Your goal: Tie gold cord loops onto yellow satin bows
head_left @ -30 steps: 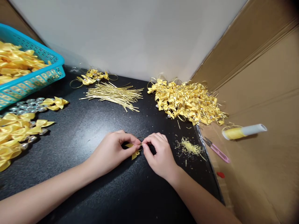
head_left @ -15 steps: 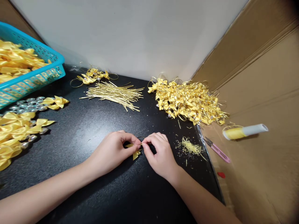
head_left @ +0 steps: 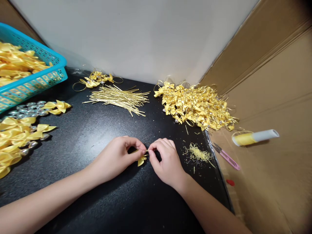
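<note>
Yellow bow (head_left: 141,161) half-hidden under left fingers (head_left: 135,156); gold tie (head_left: 147,150) reaching right fingers (head_left: 154,160).

Pale wall (head_left: 136,39) at back; brown cardboard (head_left: 273,182) along right. On cardboard: white tube (head_left: 265,135) partly wrapped in yellow, pink-handled snips (head_left: 229,159) by edge of black table (head_left: 136,208), small red scrap (head_left: 230,182) nearer.

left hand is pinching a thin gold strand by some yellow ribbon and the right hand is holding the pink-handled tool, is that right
Not the right hand: the head view shows its fingertips at the thin gold strand too, while the pink-handled tool lies apart, off to the right. The left hand and yellow ribbon are as you say.
</note>
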